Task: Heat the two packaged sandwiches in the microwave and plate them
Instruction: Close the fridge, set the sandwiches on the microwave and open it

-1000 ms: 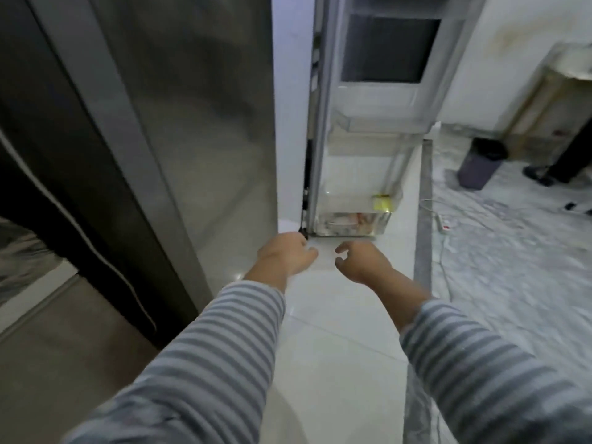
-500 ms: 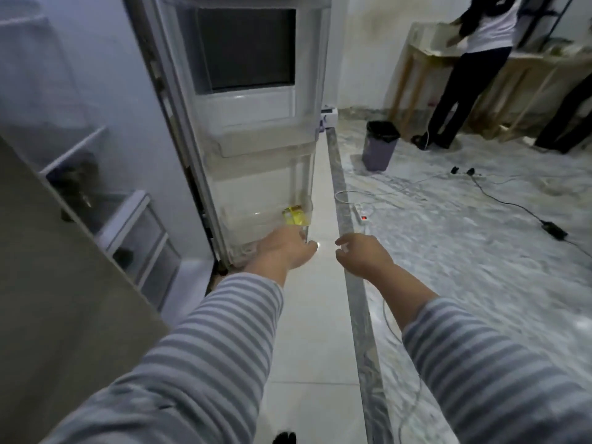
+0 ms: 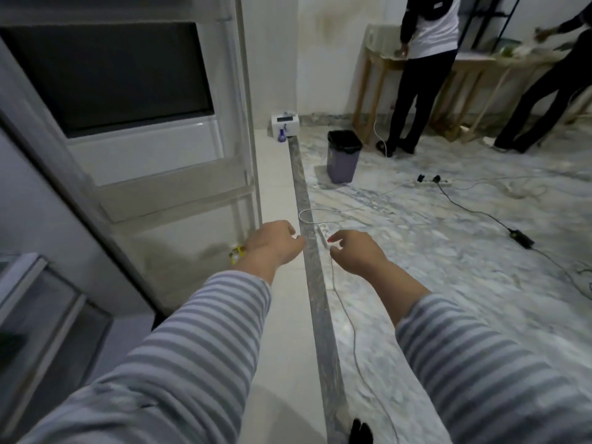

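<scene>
Head view: far left of both grips, fridge drawers (image 3: 48,315) blur and run off the frame edge. The open fridge door (image 3: 153,149) stands beside the left grip (image 3: 272,245), fingers loosely curled, holding nothing; a small yellow item (image 3: 236,251) peeks out behind its wrist, label unreadable. The right grip (image 3: 355,254) hangs equally loose and empty above a white cable (image 3: 346,315). Beyond it, a bin (image 3: 343,155). No sandwiches show; no writing is legible.

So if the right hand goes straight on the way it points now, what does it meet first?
Probably the white power strip on the marble floor, lying just ahead of the right hand, beside the grey floor border. One view cannot settle depth, so the hand may well be far above it.
</scene>
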`<state>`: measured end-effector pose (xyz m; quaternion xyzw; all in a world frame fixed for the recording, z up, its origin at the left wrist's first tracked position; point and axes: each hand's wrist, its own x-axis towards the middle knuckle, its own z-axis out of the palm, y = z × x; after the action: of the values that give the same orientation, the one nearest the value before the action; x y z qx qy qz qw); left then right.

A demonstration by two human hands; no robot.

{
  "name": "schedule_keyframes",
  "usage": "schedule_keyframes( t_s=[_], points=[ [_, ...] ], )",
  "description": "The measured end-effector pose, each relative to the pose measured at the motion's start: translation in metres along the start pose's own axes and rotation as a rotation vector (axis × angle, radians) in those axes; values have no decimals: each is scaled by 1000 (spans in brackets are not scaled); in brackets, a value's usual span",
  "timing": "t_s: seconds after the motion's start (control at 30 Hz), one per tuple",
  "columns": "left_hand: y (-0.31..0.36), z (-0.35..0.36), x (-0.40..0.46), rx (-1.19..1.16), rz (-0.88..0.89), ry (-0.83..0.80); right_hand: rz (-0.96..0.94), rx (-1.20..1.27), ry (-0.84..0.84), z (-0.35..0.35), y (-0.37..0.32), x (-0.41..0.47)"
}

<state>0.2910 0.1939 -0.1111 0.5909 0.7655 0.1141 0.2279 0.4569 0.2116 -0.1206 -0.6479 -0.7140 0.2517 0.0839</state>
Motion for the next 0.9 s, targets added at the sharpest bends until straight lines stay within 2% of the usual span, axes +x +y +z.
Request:
schedule_keyframes(
  t_s=[0.2,0.37,0.63,0.8,0.9],
  points=[
    [59,-13,80,-88,-160,176,-185,-78,-42,-66,13,106],
    [80,-43,141,-90,-209,392,-332,-77,-59,-99,-2,189],
    [83,-97,219,136,-200,946,-649,-26,-32,-127,-74,294],
    [89,-127,240,239,-162,1212,-972,12,28,-159,-128,330],
    [90,-133,247,350,-196,1345,-1163,32,81,-173,-160,347]
  ],
)
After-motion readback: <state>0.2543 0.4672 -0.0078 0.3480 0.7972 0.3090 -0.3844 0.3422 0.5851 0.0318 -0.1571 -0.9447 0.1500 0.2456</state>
